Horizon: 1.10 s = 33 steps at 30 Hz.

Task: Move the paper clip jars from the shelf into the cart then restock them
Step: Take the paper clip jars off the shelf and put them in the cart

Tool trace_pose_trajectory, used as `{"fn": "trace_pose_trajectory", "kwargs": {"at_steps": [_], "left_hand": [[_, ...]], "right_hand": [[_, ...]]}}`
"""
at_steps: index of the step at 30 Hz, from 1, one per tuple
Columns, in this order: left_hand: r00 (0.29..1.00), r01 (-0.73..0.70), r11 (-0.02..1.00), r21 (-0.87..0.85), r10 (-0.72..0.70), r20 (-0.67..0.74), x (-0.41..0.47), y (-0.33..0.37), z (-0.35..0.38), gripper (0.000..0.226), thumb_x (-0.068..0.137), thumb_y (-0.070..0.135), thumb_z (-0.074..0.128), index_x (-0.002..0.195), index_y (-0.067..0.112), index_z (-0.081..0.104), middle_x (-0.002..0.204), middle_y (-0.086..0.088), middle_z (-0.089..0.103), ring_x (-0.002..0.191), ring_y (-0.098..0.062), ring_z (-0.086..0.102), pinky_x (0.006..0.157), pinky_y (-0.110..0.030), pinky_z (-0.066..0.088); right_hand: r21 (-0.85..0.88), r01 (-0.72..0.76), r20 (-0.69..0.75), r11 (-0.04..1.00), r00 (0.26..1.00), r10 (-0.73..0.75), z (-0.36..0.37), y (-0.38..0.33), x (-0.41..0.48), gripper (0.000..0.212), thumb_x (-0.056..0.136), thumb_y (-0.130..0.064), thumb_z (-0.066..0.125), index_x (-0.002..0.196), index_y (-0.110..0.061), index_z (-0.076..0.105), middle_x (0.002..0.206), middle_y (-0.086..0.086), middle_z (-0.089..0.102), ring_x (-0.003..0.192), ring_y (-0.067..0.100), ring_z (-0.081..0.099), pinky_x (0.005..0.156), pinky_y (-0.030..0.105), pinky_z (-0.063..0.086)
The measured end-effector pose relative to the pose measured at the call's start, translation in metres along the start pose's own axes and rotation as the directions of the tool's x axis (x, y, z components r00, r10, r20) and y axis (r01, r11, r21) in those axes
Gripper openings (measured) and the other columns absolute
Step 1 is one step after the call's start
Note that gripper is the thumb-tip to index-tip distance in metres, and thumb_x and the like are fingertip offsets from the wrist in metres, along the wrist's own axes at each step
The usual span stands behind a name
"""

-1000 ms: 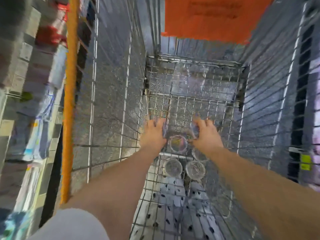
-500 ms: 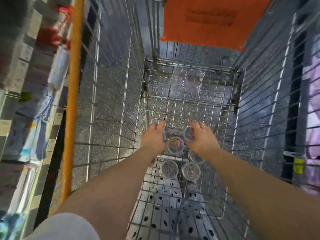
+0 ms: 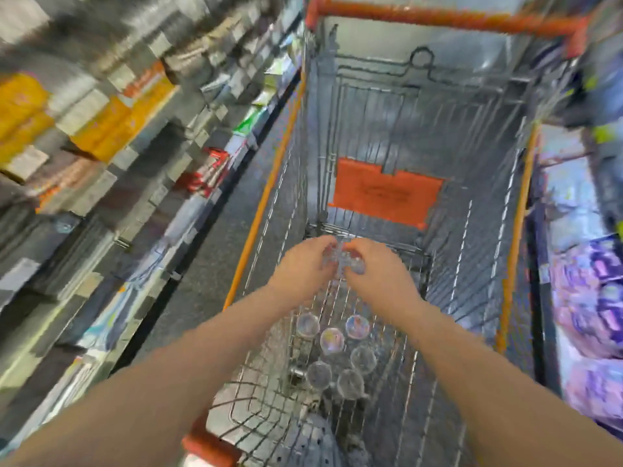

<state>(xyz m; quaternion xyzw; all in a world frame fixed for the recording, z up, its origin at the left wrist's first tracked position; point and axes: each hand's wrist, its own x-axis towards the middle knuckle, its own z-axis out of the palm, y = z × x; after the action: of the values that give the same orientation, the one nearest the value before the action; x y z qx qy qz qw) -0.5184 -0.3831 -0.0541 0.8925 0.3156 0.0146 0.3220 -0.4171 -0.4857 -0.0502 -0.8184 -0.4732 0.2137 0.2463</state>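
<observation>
Over the cart (image 3: 263,210), left hand (image 3: 303,269) and right hand (image 3: 382,276) grip clear jars (image 3: 341,261) between them (axis too blurred to tell); loose jars (image 3: 332,340) stand lid-up inside it

Both bare — left hand (image 3: 301,270), right hand (image 3: 380,276)

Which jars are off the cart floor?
The clear jars gripped between the left hand and right hand; the other six jars stand on the cart floor below them.
</observation>
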Motion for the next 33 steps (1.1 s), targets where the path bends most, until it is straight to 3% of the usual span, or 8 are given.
{"fn": "trace_pose_trajectory", "kwargs": {"at_steps": [7, 9, 15, 17, 19, 21, 25, 33], "left_hand": [[0.955, -0.076, 0.994, -0.082, 0.049, -0.291, -0.093, 0.035, -0.115, 0.023, 0.088, 0.017, 0.06, 0.109, 0.017, 0.066, 0.1, 0.007, 0.068, 0.089, -0.004, 0.059, 0.081, -0.016, 0.041], [0.931, -0.066, 0.996, -0.054, 0.042, -0.362, -0.128, 0.036, -0.149, 0.02, 0.089, 0.021, 0.059, 0.106, 0.019, 0.068, 0.095, 0.007, 0.069, 0.084, -0.002, 0.058, 0.079, -0.02, 0.042], [0.799, 0.072, 0.997, 0.041, -0.034, -0.6, -0.236, 0.008, -0.255, 0.02, 0.087, 0.017, 0.061, 0.105, 0.02, 0.07, 0.096, 0.012, 0.069, 0.087, 0.011, 0.052, 0.077, 0.001, 0.034], [0.731, 0.131, 0.989, 0.066, -0.051, -0.68, -0.275, -0.009, -0.288, 0.018, 0.086, 0.023, 0.063, 0.102, 0.028, 0.07, 0.092, 0.015, 0.068, 0.087, 0.011, 0.053, 0.077, 0.0, 0.035], [0.656, 0.157, 0.987, -0.019, -0.118, -0.745, -0.315, -0.031, -0.318, 0.014, 0.079, 0.038, 0.06, 0.088, 0.047, 0.065, 0.085, 0.018, 0.067, 0.084, 0.001, 0.061, 0.084, -0.017, 0.047], [0.584, 0.185, 0.982, -0.046, -0.148, -0.798, -0.358, -0.055, -0.348, 0.012, 0.076, 0.038, 0.057, 0.08, 0.049, 0.062, 0.081, 0.022, 0.062, 0.079, -0.002, 0.061, 0.088, -0.029, 0.05], [0.516, 0.346, 0.937, 0.051, -0.144, -0.844, -0.446, -0.092, -0.411, 0.016, 0.089, 0.022, 0.058, 0.101, 0.027, 0.068, 0.086, 0.01, 0.069, 0.069, -0.001, 0.06, 0.063, -0.003, 0.041], [0.4, 0.552, 0.82, 0.152, -0.1, -0.911, -0.573, -0.164, -0.512, 0.022, 0.09, 0.03, 0.055, 0.11, 0.029, 0.066, 0.095, 0.013, 0.069, 0.085, 0.001, 0.061, 0.076, -0.015, 0.045]], "right_hand": [[0.075, 0.32, -0.189, 0.944, 0.935, -0.302, -0.062, -0.1, -0.028, 0.033, 0.082, -0.017, 0.066, 0.115, -0.017, 0.06, 0.099, -0.004, 0.061, 0.094, 0.013, 0.056, 0.088, 0.03, 0.044], [0.07, 0.414, -0.192, 0.908, 0.898, -0.395, -0.072, -0.14, -0.035, 0.028, 0.083, -0.017, 0.065, 0.111, -0.017, 0.061, 0.094, -0.006, 0.06, 0.088, 0.011, 0.056, 0.085, 0.033, 0.046], [0.083, 0.646, -0.127, 0.759, 0.762, -0.635, -0.072, -0.281, -0.052, 0.016, 0.085, -0.017, 0.063, 0.101, -0.02, 0.065, 0.082, -0.006, 0.063, 0.079, 0.012, 0.06, 0.075, 0.024, 0.043], [0.074, 0.736, -0.095, 0.673, 0.677, -0.73, -0.064, -0.335, -0.059, 0.015, 0.086, -0.019, 0.062, 0.101, -0.021, 0.064, 0.082, -0.007, 0.063, 0.076, 0.009, 0.056, 0.069, 0.021, 0.041], [0.07, 0.81, -0.069, 0.582, 0.586, -0.807, -0.052, -0.391, -0.069, 0.013, 0.086, -0.019, 0.062, 0.099, -0.022, 0.064, 0.079, -0.011, 0.058, 0.073, 0.006, 0.051, 0.064, 0.02, 0.036], [0.082, 0.857, -0.074, 0.509, 0.514, -0.854, -0.035, -0.446, -0.079, 0.01, 0.086, -0.021, 0.063, 0.095, -0.026, 0.063, 0.075, -0.017, 0.055, 0.073, 0.005, 0.051, 0.062, 0.016, 0.035], [0.174, 0.898, -0.08, 0.404, 0.422, -0.903, 0.009, -0.547, -0.095, 0.011, 0.087, -0.025, 0.06, 0.086, -0.035, 0.056, 0.08, -0.014, 0.06, 0.078, 0.005, 0.056, 0.069, 0.02, 0.043], [0.261, 0.943, -0.115, 0.206, 0.242, -0.963, 0.083, -0.727, -0.113, 0.014, 0.085, -0.027, 0.06, 0.082, -0.04, 0.056, 0.073, -0.014, 0.061, 0.078, -0.004, 0.054, 0.062, 0.009, 0.037]]}}
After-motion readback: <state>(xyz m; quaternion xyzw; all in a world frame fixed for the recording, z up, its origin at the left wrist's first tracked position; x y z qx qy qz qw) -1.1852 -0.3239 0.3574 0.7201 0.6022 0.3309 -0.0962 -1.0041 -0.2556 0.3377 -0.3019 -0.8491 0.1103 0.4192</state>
